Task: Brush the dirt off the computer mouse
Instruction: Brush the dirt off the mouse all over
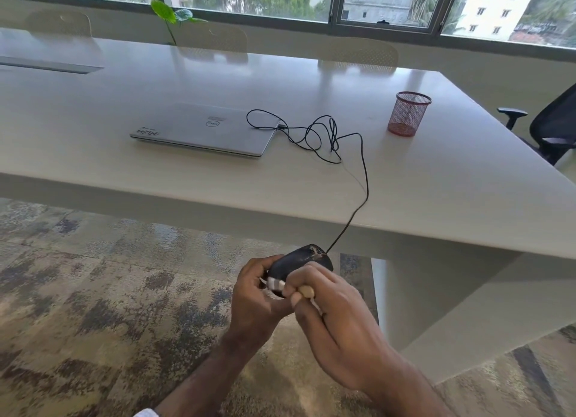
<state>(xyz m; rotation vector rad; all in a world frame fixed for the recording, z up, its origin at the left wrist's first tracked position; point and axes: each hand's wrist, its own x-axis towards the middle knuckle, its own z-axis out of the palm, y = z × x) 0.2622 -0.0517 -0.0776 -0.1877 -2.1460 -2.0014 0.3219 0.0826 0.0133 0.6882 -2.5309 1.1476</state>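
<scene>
A black computer mouse (297, 259) with pale dirt streaks near its front is held below the table's front edge, over the carpet. My left hand (255, 295) grips it from the left and underneath. My right hand (330, 310) is closed around a small brush (276, 283) with a wooden handle and a metal ferrule; its bristles sit against the mouse's near left side, mostly hidden by my fingers. The mouse's black cable (363, 173) runs up over the table edge, coils on the top and reaches the closed laptop (202, 130).
The white table (436, 180) spans the view, with a silver closed laptop at the centre and a red mesh pen cup (407, 114) at the right. A black office chair (548, 130) stands at the right edge. Chairs and a plant line the far side. Patterned carpet lies below.
</scene>
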